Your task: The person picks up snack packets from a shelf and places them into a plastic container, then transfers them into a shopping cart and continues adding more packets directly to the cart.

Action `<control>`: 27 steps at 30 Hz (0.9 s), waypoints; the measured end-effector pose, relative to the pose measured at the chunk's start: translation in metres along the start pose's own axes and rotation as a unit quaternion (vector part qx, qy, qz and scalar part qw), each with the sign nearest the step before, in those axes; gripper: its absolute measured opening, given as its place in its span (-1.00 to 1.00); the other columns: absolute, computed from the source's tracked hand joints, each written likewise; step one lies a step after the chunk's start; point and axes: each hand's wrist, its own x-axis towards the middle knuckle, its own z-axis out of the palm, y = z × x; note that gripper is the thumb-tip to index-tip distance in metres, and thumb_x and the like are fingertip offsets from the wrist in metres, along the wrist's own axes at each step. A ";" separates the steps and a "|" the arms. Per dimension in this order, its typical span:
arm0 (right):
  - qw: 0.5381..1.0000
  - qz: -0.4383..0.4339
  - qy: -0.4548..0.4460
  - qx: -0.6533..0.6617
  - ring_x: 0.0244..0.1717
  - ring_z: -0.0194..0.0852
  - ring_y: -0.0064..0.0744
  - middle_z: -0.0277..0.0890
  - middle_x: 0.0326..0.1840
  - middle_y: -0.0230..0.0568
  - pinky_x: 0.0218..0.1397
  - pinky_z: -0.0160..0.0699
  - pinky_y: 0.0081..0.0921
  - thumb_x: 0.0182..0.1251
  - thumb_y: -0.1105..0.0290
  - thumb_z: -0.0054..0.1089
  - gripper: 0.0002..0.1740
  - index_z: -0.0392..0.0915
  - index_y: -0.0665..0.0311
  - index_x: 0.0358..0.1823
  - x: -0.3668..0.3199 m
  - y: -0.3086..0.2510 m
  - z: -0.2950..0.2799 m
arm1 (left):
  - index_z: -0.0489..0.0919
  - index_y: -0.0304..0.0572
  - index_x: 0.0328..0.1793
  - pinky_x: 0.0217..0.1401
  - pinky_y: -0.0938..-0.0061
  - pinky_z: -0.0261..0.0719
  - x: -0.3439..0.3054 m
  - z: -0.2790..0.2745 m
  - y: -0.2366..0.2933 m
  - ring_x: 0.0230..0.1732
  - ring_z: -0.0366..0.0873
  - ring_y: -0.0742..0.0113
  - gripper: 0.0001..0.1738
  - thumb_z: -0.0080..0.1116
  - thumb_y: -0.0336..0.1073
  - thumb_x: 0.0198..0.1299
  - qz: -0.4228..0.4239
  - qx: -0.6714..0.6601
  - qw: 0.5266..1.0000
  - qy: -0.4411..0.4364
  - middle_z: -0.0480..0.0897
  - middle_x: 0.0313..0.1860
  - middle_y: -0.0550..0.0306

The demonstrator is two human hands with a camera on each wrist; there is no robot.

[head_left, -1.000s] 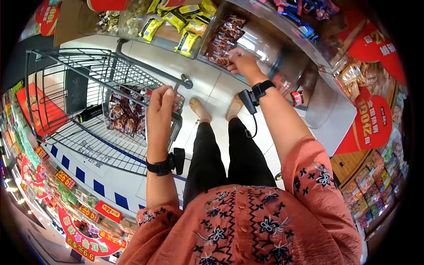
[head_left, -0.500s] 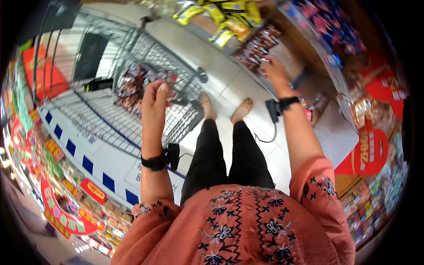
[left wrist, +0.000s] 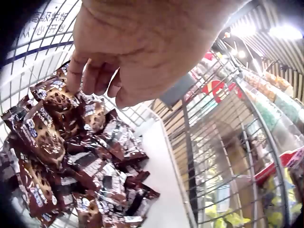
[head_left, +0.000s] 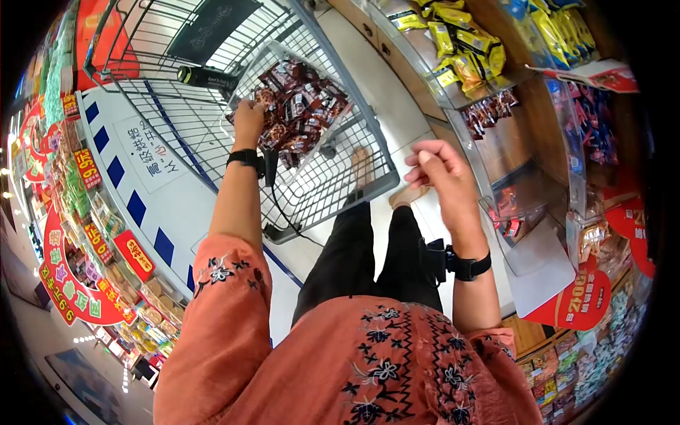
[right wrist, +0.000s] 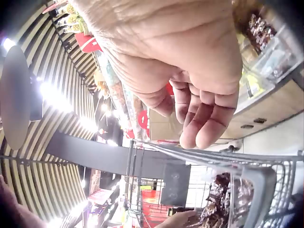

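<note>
Brown cookie packets [head_left: 301, 117] lie heaped in a clear-sided container [head_left: 338, 127] inside the shopping cart [head_left: 361, 159]. My left hand [head_left: 249, 126] reaches over the container's near-left side, with its fingertips right at the packets. In the left wrist view, the left hand [left wrist: 137, 47] has loosely bent fingers pointing down, overlapping a packet [left wrist: 57, 97] with a cookie picture. Between cart and display, my right hand [head_left: 445, 177] hovers with relaxed, slightly curled fingers. Nothing shows in the right hand [right wrist: 180, 76] in the right wrist view.
Display bins line the right side, holding yellow packets [head_left: 464, 49] and more brown packets [head_left: 489, 113]. A dark bottle-like item [head_left: 205, 78] lies in the cart near a dark panel [head_left: 212, 28]. Snack shelves [head_left: 85, 219] run along the left, beside a white printed surface [head_left: 149, 149].
My right hand has left the brown packets in the display bin and come back beside the cart. My left hand has reached into the cart to the packets. The head view has swung round.
</note>
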 end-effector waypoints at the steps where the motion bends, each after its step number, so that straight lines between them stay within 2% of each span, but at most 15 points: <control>1: 1.000 0.006 -0.013 0.000 -0.27 0.62 -0.50 0.63 -0.13 -0.21 -0.16 0.59 -0.56 0.56 0.32 0.05 -0.73 0.53 0.34 0.10 0.002 0.003 0.011 | 0.58 -0.42 0.11 0.00 0.16 0.57 0.002 0.003 0.000 -0.13 0.66 -0.07 -0.47 0.28 -0.07 0.24 -0.010 0.027 1.000 0.012 0.68 -0.24 -0.22; 3: 0.999 0.021 -0.026 0.000 -0.26 0.61 -0.52 0.62 -0.14 -0.22 -0.16 0.59 -0.57 0.55 0.33 0.05 -0.73 0.53 0.35 0.10 0.005 0.010 0.029 | 0.57 -0.44 0.13 0.07 0.14 0.58 0.007 0.011 0.001 -0.01 0.68 -0.15 -0.40 0.30 -0.01 0.21 -0.030 0.080 0.996 0.035 0.71 -0.13 -0.32; 4: 0.999 0.027 -0.033 -0.005 -0.25 0.60 -0.53 0.62 -0.14 -0.24 -0.16 0.59 -0.58 0.55 0.34 0.05 -0.74 0.53 0.34 0.10 0.007 0.013 0.037 | 0.54 -0.43 0.19 0.19 0.11 0.56 0.015 0.008 0.001 0.13 0.64 -0.26 -0.30 0.35 0.07 0.16 -0.081 0.053 0.994 -0.048 0.67 0.04 -0.43; 7: 0.997 0.052 -0.054 -0.016 -0.24 0.60 -0.54 0.62 -0.13 -0.24 -0.14 0.59 -0.56 0.56 0.31 0.05 -0.73 0.53 0.32 0.10 0.011 0.023 0.053 | 0.53 -0.32 0.26 0.27 0.08 0.51 0.011 0.014 0.019 0.19 0.59 -0.20 -0.34 0.32 0.00 0.17 -0.129 0.152 0.978 -0.054 0.63 0.16 -0.31; 8: 0.996 0.062 -0.056 -0.019 -0.24 0.60 -0.54 0.62 -0.13 -0.25 -0.14 0.59 -0.56 0.56 0.31 0.05 -0.73 0.53 0.31 0.10 0.012 0.025 0.058 | 0.55 -0.46 0.12 0.24 0.00 0.56 0.009 0.021 0.019 0.15 0.63 -0.26 -0.21 0.36 0.22 0.12 -0.129 0.163 0.978 -0.024 0.64 0.15 -0.37; 11: 0.995 0.079 -0.058 -0.022 -0.25 0.60 -0.56 0.62 -0.13 -0.26 -0.17 0.57 -0.60 0.56 0.33 0.05 -0.73 0.52 0.34 0.10 0.015 0.025 0.067 | 0.54 -0.46 0.11 0.20 0.00 0.58 0.019 0.038 -0.004 0.13 0.63 -0.27 -0.20 0.39 0.22 0.09 -0.084 0.172 0.981 -0.040 0.66 0.10 -0.38; 13: 0.994 0.084 -0.061 -0.030 -0.24 0.59 -0.56 0.61 -0.12 -0.26 -0.18 0.57 -0.61 0.55 0.33 0.05 -0.74 0.52 0.34 0.10 0.017 0.028 0.071 | 0.58 -0.27 0.14 0.16 0.04 0.54 0.020 0.034 -0.014 0.12 0.59 -0.18 -0.47 0.31 -0.06 0.16 -0.009 0.139 0.986 -0.086 0.65 0.03 -0.17; 15: 0.994 0.083 -0.061 -0.039 -0.25 0.59 -0.57 0.61 -0.13 -0.27 -0.18 0.56 -0.62 0.55 0.32 0.06 -0.74 0.52 0.34 0.09 0.021 0.031 0.074 | 0.63 -0.46 -0.08 0.06 0.00 0.60 0.015 0.019 -0.002 -0.01 0.65 -0.35 -0.42 0.39 0.03 0.12 -0.072 0.054 0.989 -0.120 0.71 -0.19 -0.34; 16: 0.994 0.082 -0.060 -0.043 -0.26 0.58 -0.58 0.61 -0.13 -0.27 -0.18 0.55 -0.63 0.54 0.32 0.06 -0.73 0.52 0.34 0.08 0.022 0.031 0.075 | 0.66 -0.35 -0.28 -0.10 0.14 0.64 0.011 0.016 0.000 -0.20 0.69 -0.10 -0.62 0.37 -0.09 0.17 -0.040 0.037 0.993 -0.100 0.71 -0.37 -0.15; 17: 0.994 0.085 -0.060 -0.045 -0.23 0.58 -0.57 0.60 -0.11 -0.26 -0.16 0.56 -0.62 0.53 0.34 0.08 -0.73 0.51 0.34 0.10 0.024 0.030 0.076 | 0.65 -0.29 -0.22 -0.16 0.24 0.61 0.004 0.010 0.002 -0.25 0.67 0.04 -0.66 0.36 -0.11 0.20 -0.086 -0.097 0.983 -0.128 0.68 -0.37 -0.01; 19: 0.993 0.087 -0.060 -0.047 -0.17 0.58 -0.55 0.59 -0.07 -0.24 -0.13 0.57 -0.60 0.50 0.37 0.11 -0.71 0.50 0.35 0.13 0.028 0.027 0.081 | 0.63 -0.18 -0.12 -0.28 0.44 0.57 -0.018 -0.017 0.025 -0.35 0.61 0.34 -0.73 0.34 -0.14 0.26 -0.170 -0.355 0.902 -0.176 0.62 -0.39 0.26; 21: 0.996 -0.004 -0.056 -0.075 -0.11 0.59 -0.52 0.57 0.04 -0.24 -0.06 0.58 -0.56 0.47 0.44 0.11 -0.67 0.48 0.30 0.22 0.031 0.030 0.088 | 0.56 -0.15 -0.08 -0.25 0.58 0.54 -0.054 -0.052 0.074 -0.32 0.54 0.52 -0.77 0.30 -0.19 0.33 -0.172 -0.465 0.852 -0.166 0.57 -0.31 0.31; 25: 0.953 -0.187 -0.054 -0.234 0.08 0.56 -0.43 0.45 0.29 -0.20 0.10 0.57 -0.48 0.36 0.57 0.14 -0.47 0.42 0.21 0.38 0.032 0.003 0.107 | 0.53 -0.15 0.06 -0.11 0.54 0.55 -0.107 -0.094 0.130 -0.23 0.56 0.50 -0.77 0.19 -0.23 0.40 -0.134 -0.538 0.787 -0.270 0.62 -0.17 0.28; 26: 0.924 -0.248 -0.057 -0.286 0.28 0.51 -0.28 0.34 0.45 -0.15 0.25 0.52 -0.44 0.26 0.62 0.18 -0.34 0.41 0.13 0.43 0.034 0.002 0.107 | 0.53 -0.16 0.08 -0.12 0.54 0.55 -0.120 -0.101 0.142 -0.23 0.55 0.51 -0.76 0.18 -0.22 0.40 -0.136 -0.545 0.776 -0.286 0.63 -0.15 0.27; 27: 0.910 -0.272 -0.053 -0.310 0.27 0.51 -0.19 0.32 0.46 -0.11 0.27 0.52 -0.39 0.24 0.62 0.18 -0.33 0.42 0.11 0.42 0.034 -0.002 0.108 | 0.52 -0.17 0.10 -0.14 0.54 0.54 -0.132 -0.108 0.158 -0.23 0.55 0.51 -0.74 0.17 -0.21 0.41 -0.138 -0.552 0.765 -0.301 0.64 -0.13 0.27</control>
